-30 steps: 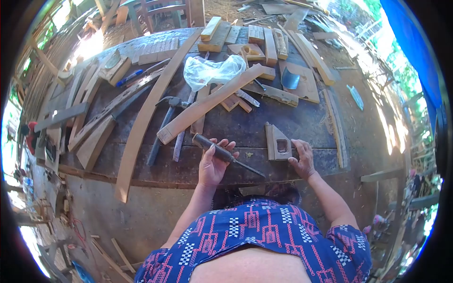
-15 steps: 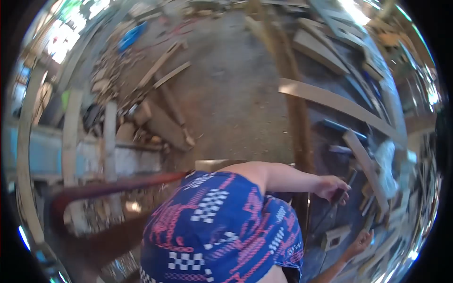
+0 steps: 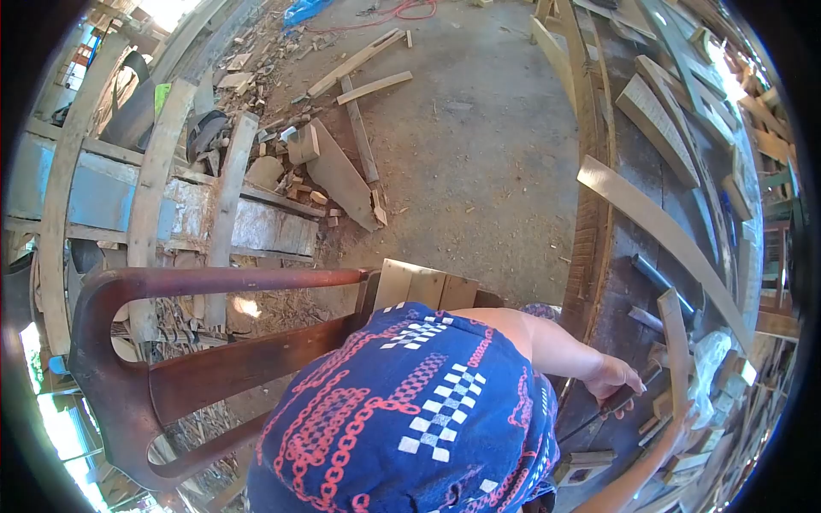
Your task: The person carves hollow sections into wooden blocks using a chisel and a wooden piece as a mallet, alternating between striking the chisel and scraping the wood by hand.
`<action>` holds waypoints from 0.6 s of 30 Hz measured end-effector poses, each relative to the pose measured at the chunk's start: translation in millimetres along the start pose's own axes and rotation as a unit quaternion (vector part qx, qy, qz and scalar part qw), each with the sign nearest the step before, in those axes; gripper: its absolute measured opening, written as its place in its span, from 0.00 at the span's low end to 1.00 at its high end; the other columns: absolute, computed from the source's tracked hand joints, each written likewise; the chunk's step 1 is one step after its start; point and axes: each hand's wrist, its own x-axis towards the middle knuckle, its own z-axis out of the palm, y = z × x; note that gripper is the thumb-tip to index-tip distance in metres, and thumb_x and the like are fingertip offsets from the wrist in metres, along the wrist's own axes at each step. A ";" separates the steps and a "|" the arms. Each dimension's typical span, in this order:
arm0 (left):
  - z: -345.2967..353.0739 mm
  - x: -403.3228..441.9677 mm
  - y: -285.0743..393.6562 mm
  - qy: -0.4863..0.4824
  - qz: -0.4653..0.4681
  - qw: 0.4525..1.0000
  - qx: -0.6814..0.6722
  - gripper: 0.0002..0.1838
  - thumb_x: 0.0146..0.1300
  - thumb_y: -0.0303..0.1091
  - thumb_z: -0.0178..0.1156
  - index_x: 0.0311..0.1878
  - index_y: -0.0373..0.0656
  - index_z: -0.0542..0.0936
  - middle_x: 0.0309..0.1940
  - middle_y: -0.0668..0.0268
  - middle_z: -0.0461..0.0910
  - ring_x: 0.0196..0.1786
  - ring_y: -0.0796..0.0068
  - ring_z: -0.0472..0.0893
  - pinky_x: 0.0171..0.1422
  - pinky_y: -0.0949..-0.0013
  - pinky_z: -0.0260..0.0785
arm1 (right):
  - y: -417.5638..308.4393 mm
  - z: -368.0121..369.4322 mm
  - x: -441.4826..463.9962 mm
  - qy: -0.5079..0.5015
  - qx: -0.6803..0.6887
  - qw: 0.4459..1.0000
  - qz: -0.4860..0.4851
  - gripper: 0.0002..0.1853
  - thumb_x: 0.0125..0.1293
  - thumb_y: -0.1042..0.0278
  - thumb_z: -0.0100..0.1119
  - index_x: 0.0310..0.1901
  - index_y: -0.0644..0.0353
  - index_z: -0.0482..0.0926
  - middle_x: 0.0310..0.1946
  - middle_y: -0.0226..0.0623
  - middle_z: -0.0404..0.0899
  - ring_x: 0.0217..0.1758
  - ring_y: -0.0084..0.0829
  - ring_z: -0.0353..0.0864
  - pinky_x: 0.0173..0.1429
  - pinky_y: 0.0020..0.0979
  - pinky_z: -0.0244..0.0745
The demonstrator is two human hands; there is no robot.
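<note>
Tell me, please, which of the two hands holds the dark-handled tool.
The left hand grips the tool, while the right hand is beside the plastic bag.

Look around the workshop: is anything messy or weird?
Yes, a bit. Wood scraps lie scattered on the floor near the wooden slats, like a spill. Also, a long plank pokes over the workbench's edge instead of lying fully on top.

Chair (image 3: 256, 372) of smooth, glossy wood — board (image 3: 674, 350) of matt wood — bag (image 3: 708, 363) of shiny plastic.
</note>
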 end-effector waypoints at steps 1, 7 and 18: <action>0.2 -0.6 0.0 0.002 -0.001 1.000 -0.002 0.17 0.67 0.43 0.55 0.52 0.49 0.63 0.41 0.59 0.74 0.42 0.58 0.80 0.37 0.41 0.71 | 1.8 8.9 19.4 -0.004 -0.010 1.000 0.007 0.35 0.67 0.44 0.54 0.68 0.59 0.63 0.62 0.51 0.68 0.62 0.47 0.68 0.63 0.41 0.64; -3.5 5.6 -2.1 -0.012 -0.001 1.000 0.001 0.18 0.66 0.44 0.55 0.52 0.47 0.65 0.44 0.57 0.73 0.44 0.55 0.80 0.39 0.40 0.71 | 21.1 28.1 52.1 -0.023 0.029 0.998 -0.057 0.39 0.64 0.36 0.50 0.66 0.61 0.66 0.60 0.55 0.69 0.62 0.52 0.67 0.67 0.44 0.58; -6.1 5.4 -2.1 -0.027 -0.012 1.000 0.011 0.19 0.67 0.51 0.53 0.53 0.49 0.68 0.48 0.56 0.74 0.49 0.52 0.79 0.45 0.40 0.70 | -146.3 22.5 -12.7 0.018 -0.067 0.997 -0.045 0.36 0.60 0.43 0.61 0.62 0.63 0.72 0.60 0.58 0.69 0.65 0.51 0.66 0.68 0.42 0.59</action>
